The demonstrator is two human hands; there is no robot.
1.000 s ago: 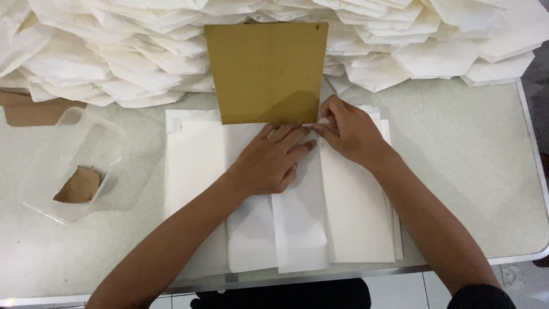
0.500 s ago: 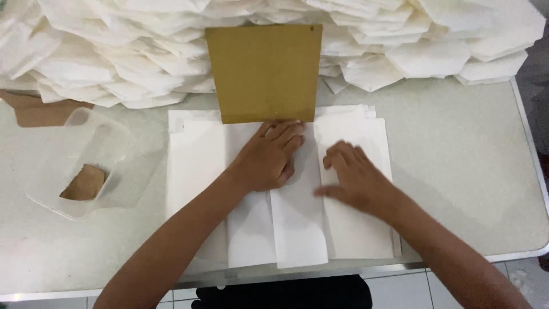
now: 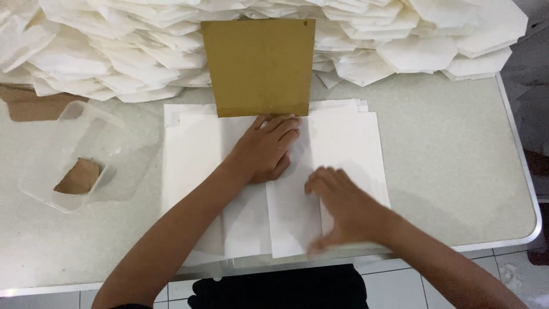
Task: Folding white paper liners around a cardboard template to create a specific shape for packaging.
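The left hand (image 3: 267, 147) lies flat and palm down on the white paper sheets (image 3: 349, 143), fingers together and stretched toward the lower edge of the brown cardboard template (image 3: 258, 66), with the fingertips just short of it. It grips nothing; it only presses the paper down. The right hand (image 3: 343, 206) is lower and to the right, spread open with fingers apart, resting on or just above the paper near the front edge of the worktop (image 3: 457, 171); it is blurred, so I cannot tell whether it touches the sheet. It grasps nothing.

The sheets lie in a loose stack in the middle of the worktop, with the central part folded into overlapping vertical panels under and between the two hands. The cardboard template rests on the far end of the stack, its top edge reaching back against the heap of folded white paper bags (image 3: 114, 51) piled along the far side of the worktop. To the left, well apart from the hands, stands a clear plastic container (image 3: 63, 166) with a piece of brown cardboard (image 3: 80, 176) inside. Another brown cardboard piece (image 3: 28, 106) lies beside the heap at the far left.
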